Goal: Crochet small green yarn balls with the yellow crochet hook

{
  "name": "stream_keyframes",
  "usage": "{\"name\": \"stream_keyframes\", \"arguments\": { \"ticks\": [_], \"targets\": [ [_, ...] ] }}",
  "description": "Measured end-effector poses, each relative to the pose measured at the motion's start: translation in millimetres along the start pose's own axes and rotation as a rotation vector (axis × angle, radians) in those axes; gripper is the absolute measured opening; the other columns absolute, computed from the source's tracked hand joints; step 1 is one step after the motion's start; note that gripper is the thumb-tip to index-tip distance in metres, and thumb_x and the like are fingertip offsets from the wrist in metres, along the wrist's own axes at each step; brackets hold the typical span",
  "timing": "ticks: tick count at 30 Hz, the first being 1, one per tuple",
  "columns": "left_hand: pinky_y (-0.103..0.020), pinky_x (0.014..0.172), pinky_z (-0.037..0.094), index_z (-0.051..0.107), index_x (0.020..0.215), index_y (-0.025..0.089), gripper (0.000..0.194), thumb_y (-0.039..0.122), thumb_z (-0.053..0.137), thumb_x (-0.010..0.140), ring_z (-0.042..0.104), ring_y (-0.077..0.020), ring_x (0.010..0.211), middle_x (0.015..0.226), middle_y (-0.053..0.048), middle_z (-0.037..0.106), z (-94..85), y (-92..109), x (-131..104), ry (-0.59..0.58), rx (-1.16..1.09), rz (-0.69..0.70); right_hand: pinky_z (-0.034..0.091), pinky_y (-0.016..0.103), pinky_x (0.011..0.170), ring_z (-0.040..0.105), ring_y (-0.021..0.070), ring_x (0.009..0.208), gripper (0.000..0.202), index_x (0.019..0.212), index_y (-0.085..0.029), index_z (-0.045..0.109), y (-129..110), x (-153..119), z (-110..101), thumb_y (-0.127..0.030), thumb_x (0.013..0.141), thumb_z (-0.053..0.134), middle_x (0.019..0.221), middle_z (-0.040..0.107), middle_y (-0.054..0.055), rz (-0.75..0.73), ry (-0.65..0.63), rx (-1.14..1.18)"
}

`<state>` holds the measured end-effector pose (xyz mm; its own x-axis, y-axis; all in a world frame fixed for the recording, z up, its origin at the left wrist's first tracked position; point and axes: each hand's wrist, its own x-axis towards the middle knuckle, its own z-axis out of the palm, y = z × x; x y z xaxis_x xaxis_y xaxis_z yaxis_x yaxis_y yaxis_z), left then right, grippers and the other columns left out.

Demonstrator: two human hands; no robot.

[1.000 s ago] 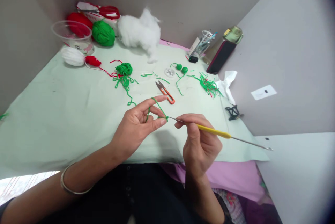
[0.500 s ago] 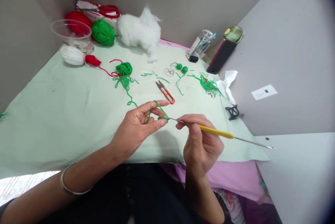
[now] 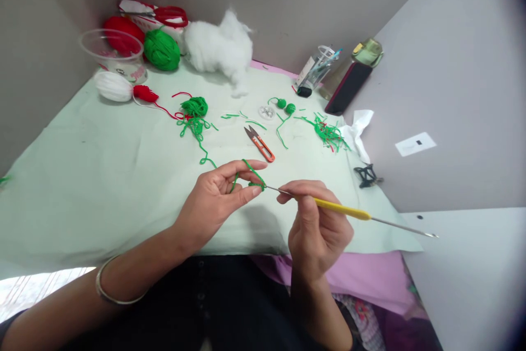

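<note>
My left hand point(image 3: 222, 189) pinches green yarn point(image 3: 253, 171) near its fingertips, with a strand running over the index finger. The yarn trails back to a loose green tangle point(image 3: 195, 107) on the table. In my right hand point(image 3: 316, 225) is a crochet hook with a yellow handle point(image 3: 343, 208); its left metal tip meets the yarn at my left fingertips, and its other end points right. Orange thread snips point(image 3: 262, 145) lie just beyond my left fingertips. Two small green crocheted balls point(image 3: 286, 106) rest farther back.
At the back left are a plastic tub point(image 3: 127, 70), a green yarn ball point(image 3: 161, 50), red scissors point(image 3: 170, 16) and white stuffing point(image 3: 219, 44). To the right stand a glass point(image 3: 320, 69), a phone point(image 3: 348, 88) against a bottle point(image 3: 367, 52), and yarn scraps point(image 3: 329, 134).
My right hand and the hook have shifted slightly right. My left hand stays nearly in place, still pinching the yarn.
</note>
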<state>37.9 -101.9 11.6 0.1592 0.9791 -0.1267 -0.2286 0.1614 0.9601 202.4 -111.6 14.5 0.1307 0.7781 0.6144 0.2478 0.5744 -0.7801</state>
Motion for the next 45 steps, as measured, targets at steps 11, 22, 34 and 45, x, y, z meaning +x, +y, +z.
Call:
{"name": "stream_keyframes", "arguments": {
  "ticks": [11,22,34,45],
  "targets": [
    [-0.026,0.061,0.037,0.073,0.132,0.030,0.045,0.027,0.080,0.087,0.044,-0.0098,0.063,0.093,0.000,0.068,0.6,0.6,0.5,0.008,-0.034,0.014,0.053,0.037,0.062,0.066,0.0184,0.072,0.021,0.098,-0.024,0.074,-0.4,-1.1,-0.3,-0.017,0.102,0.055,0.083,0.072,0.003,-0.006,-0.014,-0.035],
    [-0.023,0.055,0.034,0.061,0.149,0.035,0.064,0.029,0.080,0.088,0.034,-0.0080,0.060,0.092,0.001,0.063,-0.9,-2.0,0.6,0.041,0.064,0.041,0.059,0.037,0.069,0.070,0.0198,0.083,0.027,0.109,-0.022,0.071,0.2,-5.6,-4.4,-0.004,0.097,0.055,0.090,0.074,0.004,-0.211,-0.105,-0.188],
    [-0.022,0.054,0.035,0.048,0.157,0.042,0.070,0.026,0.074,0.094,0.031,-0.0062,0.056,0.092,0.003,0.060,-6.1,3.8,-1.9,-0.082,0.110,0.089,0.058,0.034,0.072,0.070,0.0181,0.085,0.028,0.107,-0.018,0.072,-4.9,-4.6,-7.8,0.001,0.094,0.054,0.090,0.073,0.004,-0.208,-0.142,-0.185],
    [-0.020,0.053,0.037,0.056,0.152,0.039,0.068,0.020,0.075,0.090,0.035,-0.0055,0.055,0.091,0.004,0.062,-1.0,2.3,-3.5,0.031,0.231,0.153,0.060,0.035,0.073,0.071,0.0196,0.088,0.028,0.110,-0.016,0.071,-2.8,-9.3,-6.7,0.001,0.093,0.057,0.092,0.074,0.007,-0.276,-0.160,-0.256]
  ]
}}
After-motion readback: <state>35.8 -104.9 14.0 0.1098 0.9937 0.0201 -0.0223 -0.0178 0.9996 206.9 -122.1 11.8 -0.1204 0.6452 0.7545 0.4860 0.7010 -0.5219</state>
